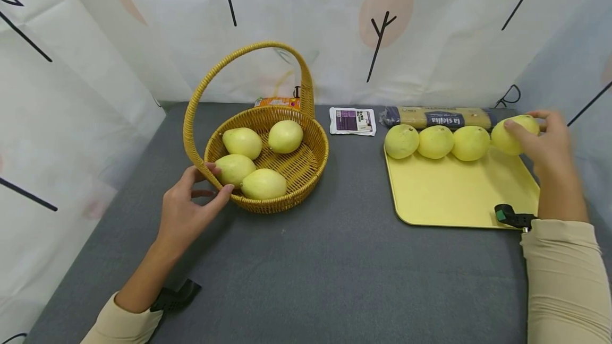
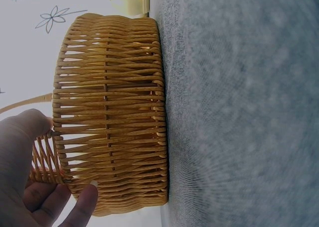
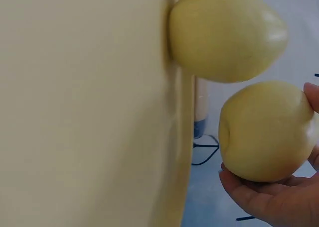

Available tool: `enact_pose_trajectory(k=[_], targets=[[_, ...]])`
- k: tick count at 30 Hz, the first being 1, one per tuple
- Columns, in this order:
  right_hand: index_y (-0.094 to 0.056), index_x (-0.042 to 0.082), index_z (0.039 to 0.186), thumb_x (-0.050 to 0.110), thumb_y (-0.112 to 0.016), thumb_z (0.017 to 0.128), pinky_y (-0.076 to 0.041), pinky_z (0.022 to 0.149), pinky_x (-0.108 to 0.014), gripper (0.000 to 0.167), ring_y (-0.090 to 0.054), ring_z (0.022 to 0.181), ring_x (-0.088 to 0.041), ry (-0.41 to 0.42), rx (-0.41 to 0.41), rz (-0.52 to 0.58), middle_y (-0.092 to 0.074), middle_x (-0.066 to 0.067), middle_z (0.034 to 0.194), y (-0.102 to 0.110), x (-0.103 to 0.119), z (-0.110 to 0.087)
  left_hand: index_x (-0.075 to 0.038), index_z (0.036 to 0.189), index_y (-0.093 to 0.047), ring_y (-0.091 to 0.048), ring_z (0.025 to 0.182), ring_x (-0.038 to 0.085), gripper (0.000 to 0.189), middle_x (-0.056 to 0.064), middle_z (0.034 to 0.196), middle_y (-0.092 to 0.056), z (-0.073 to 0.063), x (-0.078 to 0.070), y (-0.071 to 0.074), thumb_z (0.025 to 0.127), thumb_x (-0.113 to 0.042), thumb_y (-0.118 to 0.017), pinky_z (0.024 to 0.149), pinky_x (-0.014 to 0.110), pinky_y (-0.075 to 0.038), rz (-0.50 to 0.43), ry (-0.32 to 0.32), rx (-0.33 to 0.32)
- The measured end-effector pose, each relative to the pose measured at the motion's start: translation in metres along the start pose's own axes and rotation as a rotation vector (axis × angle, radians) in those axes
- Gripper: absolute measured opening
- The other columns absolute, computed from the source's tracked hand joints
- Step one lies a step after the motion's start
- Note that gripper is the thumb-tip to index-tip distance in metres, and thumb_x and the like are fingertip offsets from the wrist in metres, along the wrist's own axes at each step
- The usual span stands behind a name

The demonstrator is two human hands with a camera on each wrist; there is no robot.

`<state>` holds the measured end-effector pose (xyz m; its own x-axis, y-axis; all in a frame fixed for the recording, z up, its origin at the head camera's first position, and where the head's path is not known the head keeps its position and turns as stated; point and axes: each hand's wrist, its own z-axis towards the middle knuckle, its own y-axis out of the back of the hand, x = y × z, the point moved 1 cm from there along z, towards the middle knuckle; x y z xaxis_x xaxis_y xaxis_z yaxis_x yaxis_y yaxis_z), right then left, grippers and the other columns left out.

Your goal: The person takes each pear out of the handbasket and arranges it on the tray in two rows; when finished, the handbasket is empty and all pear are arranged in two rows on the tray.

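Observation:
My left hand (image 1: 191, 206) grips the wicker basket (image 1: 306, 182) at the foot of its tall handle, with thumb and fingers round the rim. Several pale yellow pears (image 1: 264, 183) lie inside this basket, which stands on the table. My right hand (image 1: 550, 145) holds another pear (image 3: 269, 132) over the back right corner of the yellow tray (image 1: 459, 195). In the right wrist view a gap shows between that pear and the tray. Three pears (image 1: 435, 142) rest in a row along the tray's back edge, left of the held one.
Behind the tray lies a long pack of pasta (image 1: 444, 118). A white and purple packet (image 1: 353, 121) sits between basket and tray. Part of an orange packet (image 1: 277, 102) shows behind the basket. Printed white cloth (image 1: 325, 31) hangs behind the grey tabletop (image 1: 334, 269).

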<state>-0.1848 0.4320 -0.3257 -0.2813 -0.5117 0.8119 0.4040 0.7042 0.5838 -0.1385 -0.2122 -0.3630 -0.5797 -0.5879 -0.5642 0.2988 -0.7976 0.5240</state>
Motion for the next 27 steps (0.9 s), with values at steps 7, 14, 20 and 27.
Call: enact_pose_trajectory(k=[7,14,20,27], targets=[[-0.044,0.034,0.124,0.051,-0.062,0.093,-0.043,0.068,-0.019,0.04,-0.047,0.1,-0.023,0.019,0.031,-0.133,-0.041,-0.02,0.132,-0.003,-0.008,0.004,0.001,0.117,-0.062,-0.068,0.1,0.026,0.042,0.006,0.122,-0.067,0.0,0.0,0.0,0.08,-0.004,-0.083,0.07,0.012,-0.054,-0.007,0.0,0.004],[-0.042,0.04,0.122,0.054,-0.059,0.094,-0.034,0.104,-0.063,0.036,-0.027,0.137,-0.053,-0.01,0.086,-0.118,-0.021,-0.032,0.157,-0.005,-0.013,0.006,0.001,0.117,-0.062,-0.068,0.101,0.026,0.042,0.006,0.121,-0.067,0.0,0.0,0.0,0.081,-0.005,-0.082,0.07,0.014,-0.055,-0.001,0.004,0.005],[-0.034,0.012,0.156,0.057,-0.056,0.094,-0.027,0.111,-0.065,0.08,-0.021,0.141,-0.052,-0.032,0.123,-0.109,-0.016,-0.029,0.161,-0.004,-0.014,0.008,0.001,0.117,-0.062,-0.068,0.1,0.027,0.042,0.006,0.12,-0.067,0.0,0.0,0.0,0.081,-0.005,-0.082,0.07,0.014,-0.055,0.004,0.002,0.003],[-0.018,-0.001,0.158,0.055,-0.048,0.098,-0.024,0.112,-0.068,0.087,-0.015,0.143,-0.054,0.002,0.174,-0.125,-0.009,-0.031,0.161,-0.004,-0.012,0.007,0.001,0.117,-0.061,-0.068,0.1,0.026,0.043,0.006,0.12,-0.067,-0.001,0.001,0.0,0.081,-0.005,-0.082,0.07,0.014,-0.055,0.009,-0.002,0.004]])
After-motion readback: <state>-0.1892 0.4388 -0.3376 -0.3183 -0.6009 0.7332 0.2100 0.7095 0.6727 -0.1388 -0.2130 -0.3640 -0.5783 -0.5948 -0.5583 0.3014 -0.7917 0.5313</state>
